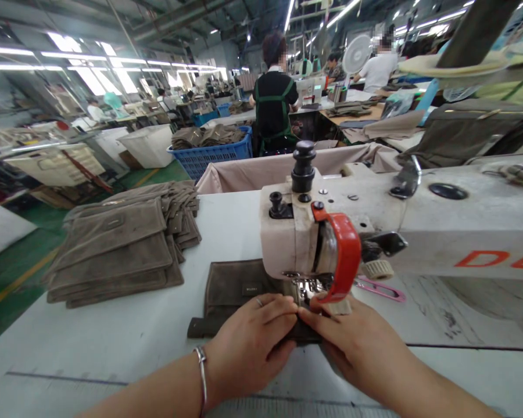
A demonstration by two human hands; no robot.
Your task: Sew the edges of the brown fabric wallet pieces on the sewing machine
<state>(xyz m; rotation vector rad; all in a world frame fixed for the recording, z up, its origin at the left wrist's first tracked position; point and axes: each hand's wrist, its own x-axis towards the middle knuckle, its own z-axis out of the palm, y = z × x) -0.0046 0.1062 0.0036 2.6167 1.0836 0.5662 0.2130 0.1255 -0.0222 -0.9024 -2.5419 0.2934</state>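
Note:
A brown fabric piece (pixel 230 290) with a small label lies on the white table (pixel 126 331) under the head of a white sewing machine (pixel 375 232). My left hand (pixel 250 342) lies flat on the piece's near edge, fingers stretched toward the needle area, a ring and a bracelet on it. My right hand (pixel 353 342) presses on the fabric from the right, its fingertips meeting the left hand's just below the red guard (pixel 344 255). The needle and presser foot (pixel 307 287) stand right behind the fingertips. The near part of the fabric is hidden under my hands.
A stack of several similar brown pieces (pixel 122 247) lies at the left of the table. Pink snips (pixel 381 288) rest beside the machine. A cloth bin (pixel 261 168) stands behind the table, a blue basket (pixel 213 154) of pieces beyond. Other people work at stations farther back.

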